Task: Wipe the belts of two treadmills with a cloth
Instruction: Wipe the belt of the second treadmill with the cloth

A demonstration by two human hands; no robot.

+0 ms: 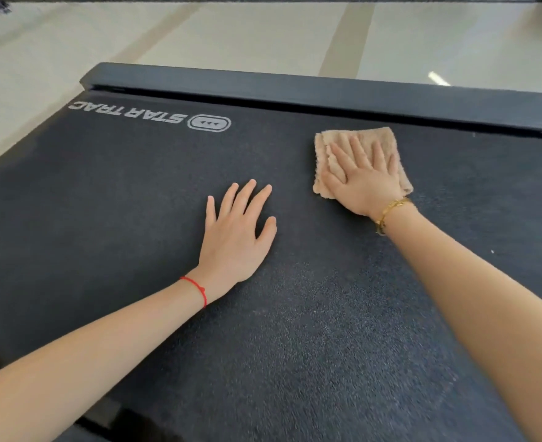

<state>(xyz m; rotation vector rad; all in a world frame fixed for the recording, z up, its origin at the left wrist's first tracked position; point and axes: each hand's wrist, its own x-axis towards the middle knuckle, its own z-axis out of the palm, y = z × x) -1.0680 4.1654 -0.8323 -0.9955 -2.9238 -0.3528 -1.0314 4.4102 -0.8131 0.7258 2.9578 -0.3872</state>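
Right hand [363,177], fingers flat, presses cloth [363,145] onto belt [119,202]. Left hand [237,234] rests flat at cloth's 8 o'clock, apart.

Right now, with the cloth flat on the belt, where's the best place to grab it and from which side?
Judging by its pose, pinch the cloth at its far edge, coming from above on the side rail side. The right hand presses flat over its near half, so only the far strip and left folds are exposed. It lies folded flat on the belt, so a corner pinch would likely lift it best.
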